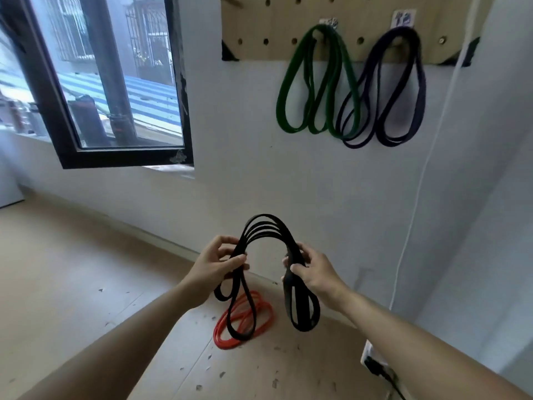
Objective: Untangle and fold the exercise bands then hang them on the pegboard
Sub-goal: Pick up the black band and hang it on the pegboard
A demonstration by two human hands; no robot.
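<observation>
A black exercise band (266, 226), folded into several loops, arches between my two hands in front of the white wall. My left hand (215, 265) pinches its left side and my right hand (313, 269) grips its right side; loop ends dangle below both. An orange band (245, 321) lies coiled on the round wooden table (259, 368) under my hands. On the wooden pegboard (288, 30) at the top, a green band (314, 82) and a purple band (401, 88) hang folded from pegs, side by side.
A black-framed window (115, 82) stands open at the left. A white cable (424, 174) runs down the wall to a power socket (375, 362) at the lower right. The wooden floor (72, 269) stretches to the left. Free peg holes show left of the green band.
</observation>
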